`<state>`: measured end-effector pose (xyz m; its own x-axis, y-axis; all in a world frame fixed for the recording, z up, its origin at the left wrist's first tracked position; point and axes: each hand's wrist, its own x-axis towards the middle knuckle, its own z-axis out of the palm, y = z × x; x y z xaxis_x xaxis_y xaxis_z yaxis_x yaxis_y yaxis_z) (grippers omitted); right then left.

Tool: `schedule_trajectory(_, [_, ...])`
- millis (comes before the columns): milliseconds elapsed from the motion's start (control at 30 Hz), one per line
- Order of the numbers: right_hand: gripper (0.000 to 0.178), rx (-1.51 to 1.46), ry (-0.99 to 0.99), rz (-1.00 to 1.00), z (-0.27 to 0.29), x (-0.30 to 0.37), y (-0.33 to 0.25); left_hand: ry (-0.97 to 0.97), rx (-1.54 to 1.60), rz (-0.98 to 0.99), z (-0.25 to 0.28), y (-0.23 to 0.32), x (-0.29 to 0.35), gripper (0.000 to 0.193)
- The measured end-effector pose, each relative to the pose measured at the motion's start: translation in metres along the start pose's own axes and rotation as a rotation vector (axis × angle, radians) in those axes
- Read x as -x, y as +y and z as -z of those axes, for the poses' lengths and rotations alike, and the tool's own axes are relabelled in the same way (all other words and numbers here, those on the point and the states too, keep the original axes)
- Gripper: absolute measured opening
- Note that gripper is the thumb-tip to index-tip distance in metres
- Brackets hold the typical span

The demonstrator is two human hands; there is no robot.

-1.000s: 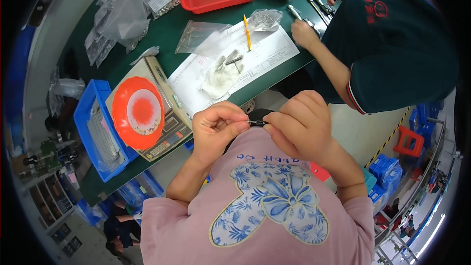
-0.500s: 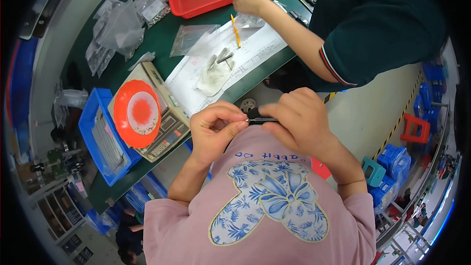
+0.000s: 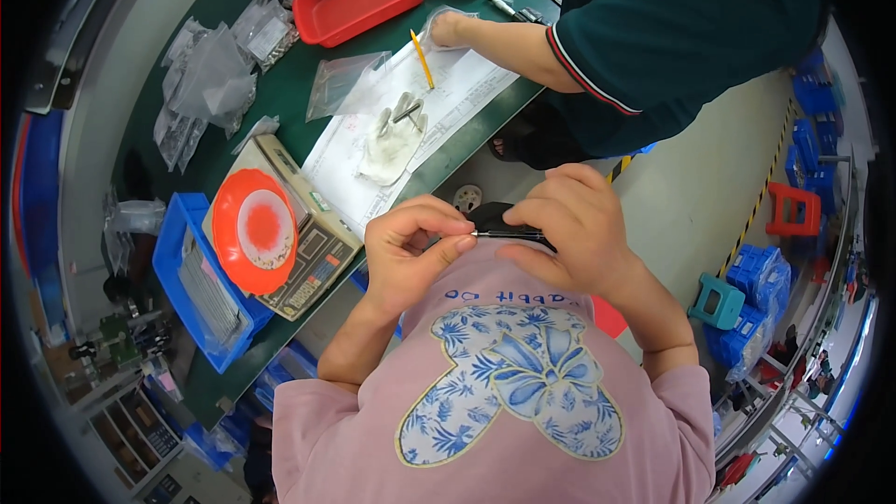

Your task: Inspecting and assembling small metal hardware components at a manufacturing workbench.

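Two bare hands meet in the head view over a slim dark rod [image 3: 515, 234], held in front of a pink shirt [image 3: 373, 411]. Fingers of the left hand [image 3: 411, 247] pinch its near tip between thumb and forefinger; fingers of the right hand [image 3: 583, 233] are parted around the shaft, forefinger above and thumb below. Ahead of the fingers, on a green counter [image 3: 285, 98], a white glove [image 3: 381, 157] lies on a printed sheet [image 3: 327, 168] with a yellow pencil [image 3: 422, 59]. Left of them, a scale [image 3: 313, 271] bears an orange-red dish [image 3: 266, 231]. Farther ahead, a co-worker's hand [image 3: 450, 29] touches a clear bag.
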<state>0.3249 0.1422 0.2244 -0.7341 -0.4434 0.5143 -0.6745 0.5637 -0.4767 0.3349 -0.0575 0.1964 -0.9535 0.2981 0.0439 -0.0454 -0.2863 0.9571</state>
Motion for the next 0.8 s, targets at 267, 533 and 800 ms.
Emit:
schedule_trajectory(267, [0.022, 0.080, 0.022, 0.041, -0.001, 0.009, 0.000, -0.013, 0.007, 0.018, -0.002, 0.001, 0.002, 0.015])
schedule_trajectory(533, [0.018, 0.033, 0.012, 0.007, 0.002, 0.011, -0.003, -0.042, -0.015, 0.024, -0.005, 0.001, 0.002, 0.014])
schedule_trajectory(800, [0.016, 0.087, 0.081, 0.056, -0.001, 0.011, -0.003, -0.065, -0.067, -0.001, -0.007, -0.002, 0.000, 0.014])
